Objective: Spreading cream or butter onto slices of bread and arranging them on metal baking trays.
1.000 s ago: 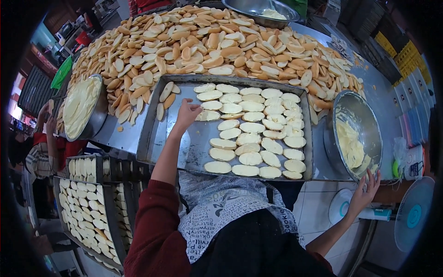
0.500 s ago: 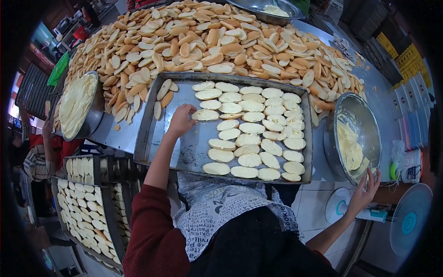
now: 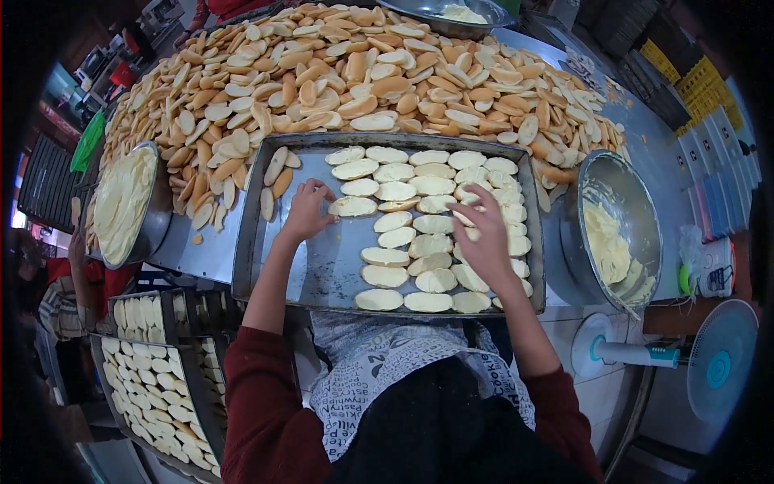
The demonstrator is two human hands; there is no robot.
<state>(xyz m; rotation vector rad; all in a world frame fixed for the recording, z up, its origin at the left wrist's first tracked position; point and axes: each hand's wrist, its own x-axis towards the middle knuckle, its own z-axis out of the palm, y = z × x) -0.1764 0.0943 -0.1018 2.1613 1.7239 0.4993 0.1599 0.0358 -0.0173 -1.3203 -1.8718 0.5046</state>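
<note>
A dark-rimmed baking tray (image 3: 322, 270) lies before me, holding rows of oval bread slices coated with pale cream. My left hand (image 3: 307, 211) is over the tray's left half, fingers bent and apart, its tips beside the left end of a coated slice (image 3: 352, 206). Nothing shows in its grasp. My right hand (image 3: 485, 238) hovers above the slices on the right, fingers spread, covering some of them. To the right stands a steel bowl (image 3: 651, 211) with pale cream (image 3: 606, 242) and a thin tool (image 3: 625, 305) resting at its near rim.
A big heap of bread slices (image 3: 355, 73) covers the far table. Several uncoated slices (image 3: 275, 165) lie in the tray's far left corner. Another bowl of cream (image 3: 125, 202) stands left; filled trays (image 3: 157, 387) are stacked below it. A fan (image 3: 717, 367) is lower right.
My right hand has left the rim of the right-hand bowl and come left over the tray. My left hand has shifted slightly left, beside the same slice.
</note>
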